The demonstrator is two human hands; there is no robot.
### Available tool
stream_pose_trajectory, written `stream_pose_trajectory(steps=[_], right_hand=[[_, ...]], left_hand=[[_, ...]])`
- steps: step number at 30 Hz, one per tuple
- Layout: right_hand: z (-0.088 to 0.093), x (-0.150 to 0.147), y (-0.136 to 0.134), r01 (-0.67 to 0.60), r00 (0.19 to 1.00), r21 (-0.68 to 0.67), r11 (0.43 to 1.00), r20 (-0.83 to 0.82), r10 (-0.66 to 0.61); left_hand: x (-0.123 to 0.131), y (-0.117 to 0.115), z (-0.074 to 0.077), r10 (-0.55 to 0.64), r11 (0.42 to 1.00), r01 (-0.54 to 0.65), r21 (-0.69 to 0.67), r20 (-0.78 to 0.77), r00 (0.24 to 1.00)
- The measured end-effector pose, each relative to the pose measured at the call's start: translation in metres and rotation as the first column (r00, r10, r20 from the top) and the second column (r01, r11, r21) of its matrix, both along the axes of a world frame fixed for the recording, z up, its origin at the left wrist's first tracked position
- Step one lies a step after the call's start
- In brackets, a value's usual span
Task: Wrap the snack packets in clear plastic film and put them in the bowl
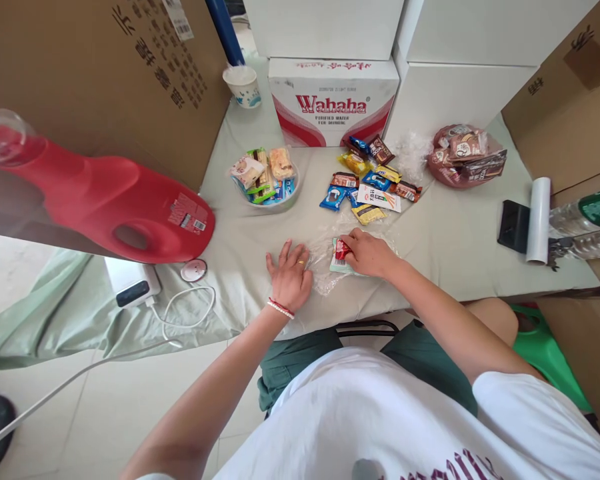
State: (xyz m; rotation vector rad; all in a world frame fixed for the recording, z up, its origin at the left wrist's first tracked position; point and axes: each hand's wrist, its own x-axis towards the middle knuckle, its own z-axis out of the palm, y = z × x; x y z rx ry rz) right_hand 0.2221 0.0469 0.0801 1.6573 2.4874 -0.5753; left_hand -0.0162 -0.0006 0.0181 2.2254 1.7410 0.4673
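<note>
My left hand (291, 277) lies flat on the cloth with its fingers spread, its fingertips at the edge of a clear plastic film (324, 279). A bead bracelet is on that wrist. On the film rests a pale green packet (336, 265), with a small red packet (342, 249) on top of it. The fingers of my right hand (369, 253) are closed on the red packet, and they hide part of both packets. Just beyond my right hand is a loose pile of small wrapped snacks, among them a white packet (380, 198) and a yellow packet (369, 214).
A white bowl (275, 206) of snacks stands left, a reddish bag of snacks (467, 157) right. A Wahaba carton (334, 100) and paper cup (243, 87) are behind. Left are a red jug (125, 193) and power bank (133, 283); right, a white roll (539, 220) and bottles.
</note>
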Motion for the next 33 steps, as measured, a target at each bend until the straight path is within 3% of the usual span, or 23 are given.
stream_pose_trajectory(steps=[4,7,14,20,22,25,30,31,33], right_hand=[[-0.004,-0.004,-0.006,-0.034,0.999,0.016,0.999,0.009,0.034],[-0.007,-0.005,-0.006,-0.092,0.995,-0.002,0.996,0.045,0.092],[-0.011,0.004,-0.014,-0.258,0.965,0.065,0.964,0.069,0.254],[-0.021,0.013,-0.010,-0.262,0.965,0.033,0.964,0.000,0.263],[-0.022,0.019,-0.009,-0.257,0.963,0.024,0.966,-0.078,0.259],[-0.020,0.034,-0.017,-0.221,0.943,0.075,0.972,-0.237,0.233],[-0.021,0.061,-0.056,-0.206,0.922,0.204,0.957,-0.287,0.260],[-0.024,0.065,-0.065,-0.224,0.922,0.216,0.950,-0.270,0.278],[-0.032,0.070,-0.078,-0.223,0.932,0.230,0.947,-0.235,0.276]], left_hand=[[0.002,0.006,-0.002,0.109,0.993,-0.106,-0.045,0.069,0.992],[0.005,0.009,-0.003,0.151,0.988,-0.151,-0.011,0.010,0.988],[0.007,0.004,-0.006,0.085,0.996,-0.085,0.002,-0.072,0.994],[0.000,-0.004,-0.006,0.106,0.984,-0.103,0.145,-0.014,0.994],[-0.004,-0.003,-0.004,0.056,0.978,-0.049,0.204,-0.030,0.998],[-0.010,0.002,-0.001,-0.042,0.981,0.057,0.186,-0.084,0.996],[-0.023,0.009,0.000,0.043,0.991,-0.029,0.132,-0.097,0.994],[-0.027,0.008,0.001,-0.003,0.991,0.017,0.135,-0.098,0.995],[-0.034,0.001,0.003,-0.211,0.967,0.222,0.126,-0.096,0.973]])
